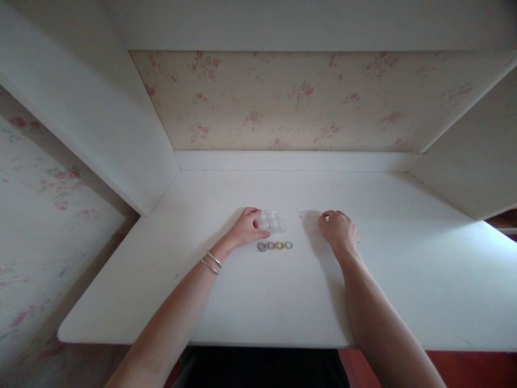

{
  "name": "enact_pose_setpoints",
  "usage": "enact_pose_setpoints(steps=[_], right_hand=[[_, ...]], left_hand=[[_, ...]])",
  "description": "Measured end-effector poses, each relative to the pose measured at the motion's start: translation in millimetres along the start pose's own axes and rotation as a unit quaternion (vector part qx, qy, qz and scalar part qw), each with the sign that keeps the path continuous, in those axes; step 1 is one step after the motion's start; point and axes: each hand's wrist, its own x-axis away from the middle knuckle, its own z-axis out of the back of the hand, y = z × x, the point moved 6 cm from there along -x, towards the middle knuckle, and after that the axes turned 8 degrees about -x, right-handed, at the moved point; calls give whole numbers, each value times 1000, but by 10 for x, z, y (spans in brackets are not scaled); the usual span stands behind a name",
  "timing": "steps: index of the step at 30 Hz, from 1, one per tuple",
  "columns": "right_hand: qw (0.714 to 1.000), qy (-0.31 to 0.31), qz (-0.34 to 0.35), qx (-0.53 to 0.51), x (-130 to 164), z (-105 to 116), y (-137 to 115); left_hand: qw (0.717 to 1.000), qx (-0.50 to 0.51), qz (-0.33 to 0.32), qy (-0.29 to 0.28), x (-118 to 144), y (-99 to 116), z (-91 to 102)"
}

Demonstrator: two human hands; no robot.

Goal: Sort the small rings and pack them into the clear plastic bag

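Observation:
My left hand (247, 227) rests on the white desk (283, 302) and grips the left side of a small clear plastic compartment box (272, 221). Just in front of the box lies a short row of several small coloured rings (275, 246): grey, orange, yellow and green. My right hand (339, 230) lies on the desk to the right, fingers curled, its fingertips at the edge of a thin clear lid (309, 213) that lies flat and is hard to make out. Two thin bangles (211, 262) sit on my left wrist.
The desk sits in an alcove with white side panels (121, 134) and a floral-papered back wall (299, 102). A low white ledge (294, 160) runs along the back. The desk's front edge (262, 344) is close to my body.

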Motion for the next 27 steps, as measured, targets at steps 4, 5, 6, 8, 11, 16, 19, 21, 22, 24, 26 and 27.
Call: enact_pose_setpoints(steps=[4, 5, 6, 8, 11, 16, 19, 21, 22, 24, 26, 27], right_hand=[[993, 26, 89, -69, 89, 21, -252], [989, 22, 117, -93, 132, 6, -338], [983, 15, 143, -113, 184, -12, -426], [971, -3, 201, -131, 318, -57, -612], [946, -43, 290, -136, 559, -115, -869], [912, -84, 369, -156, 821, -135, -1078], [910, -88, 377, -148, 841, -146, -1088], [913, -83, 372, -147, 819, -148, -1069], [914, -78, 369, -150, 806, -146, -1058], [915, -66, 364, -163, 782, -137, -1039], [915, -55, 360, -175, 766, -128, -1026], [915, -51, 357, -179, 762, -124, -1021]], left_hand=[[1000, 12, 7, -4, -2, -10, 5], [1000, 13, 8, -7, 0, -10, 8], [1000, 13, 6, -11, 5, -7, 11], [1000, 7, -2, -18, 18, 5, 21], [1000, 5, -11, -23, 36, 14, 33], [1000, 17, 4, -26, 37, -24, 26], [998, 57, 30, -25, 73, -44, 31], [996, 83, 45, 3, 140, -39, 75], [995, 83, 47, 26, 187, -25, 112], [996, 46, 37, 67, 302, 32, 189], [999, -14, -2, 51, 415, 140, 201], [999, -39, -32, 15, 466, 206, 173]])
